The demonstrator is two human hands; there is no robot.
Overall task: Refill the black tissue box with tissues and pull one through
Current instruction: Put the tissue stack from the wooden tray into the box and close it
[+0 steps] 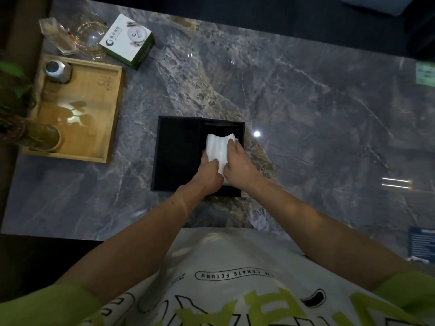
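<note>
The black tissue box (176,151) lies open on the marble table, its lid part on the left and a deeper compartment on the right. A white stack of tissues (217,148) sits in that right compartment. My left hand (208,174) grips the stack's near left side. My right hand (237,164) holds its right side, fingers curled over the top edge. The near end of the stack is hidden by both hands.
A wooden tray (94,109) with a metal tin (57,71) stands at the left. Behind it are a green-and-white carton (127,40) and glassware (87,36). A potted plant (14,102) fills the left edge. The grey marble table (317,114) spreads to the right.
</note>
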